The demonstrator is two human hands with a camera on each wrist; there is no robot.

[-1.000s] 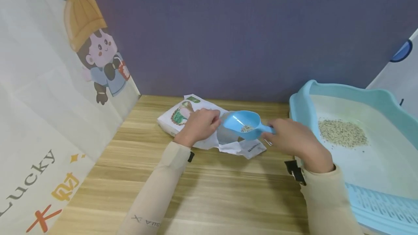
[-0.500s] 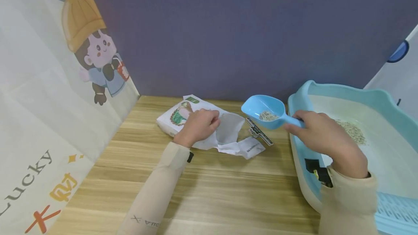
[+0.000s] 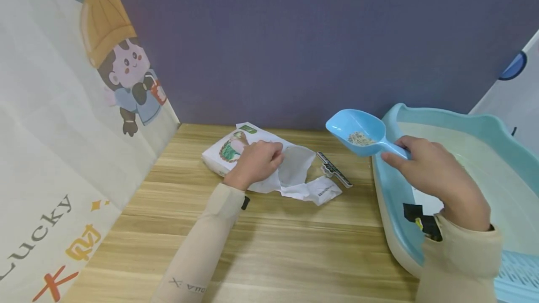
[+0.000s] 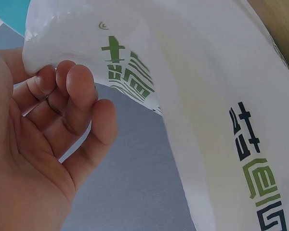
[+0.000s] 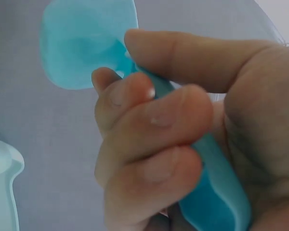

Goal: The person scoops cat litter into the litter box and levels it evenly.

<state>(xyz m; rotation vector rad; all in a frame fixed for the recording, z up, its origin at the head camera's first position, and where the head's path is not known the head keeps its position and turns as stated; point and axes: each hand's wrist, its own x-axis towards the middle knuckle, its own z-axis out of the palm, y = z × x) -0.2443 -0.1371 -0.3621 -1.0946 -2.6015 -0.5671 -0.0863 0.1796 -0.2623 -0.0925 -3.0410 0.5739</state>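
Observation:
My right hand (image 3: 442, 176) grips the handle of a blue scoop (image 3: 372, 125), fingers wrapped round it in the right wrist view (image 5: 149, 139). Pale pellets (image 3: 360, 139) lie in the scoop's bowl, which is held up near the litter tray's (image 3: 381, 191) back left corner. On the table, a white printed bag (image 3: 290, 169) lies on its side with its torn mouth facing right. My left hand (image 3: 258, 162) pinches the upper edge of that mouth; the left wrist view shows curled fingers (image 4: 79, 86) at the bag's edge. The bag's inside is hidden.
A black-and-white clip (image 3: 334, 170) lies on the wooden table (image 3: 294, 251) between bag and tray. Behind stands a dark blue-grey panel (image 3: 294, 46). A white printed sheet (image 3: 38, 120) bounds the left side.
My right hand has carried the scoop up and to the right, from the bag's mouth toward the tray, uncovering the clip. The left hand and bag have stayed in place.

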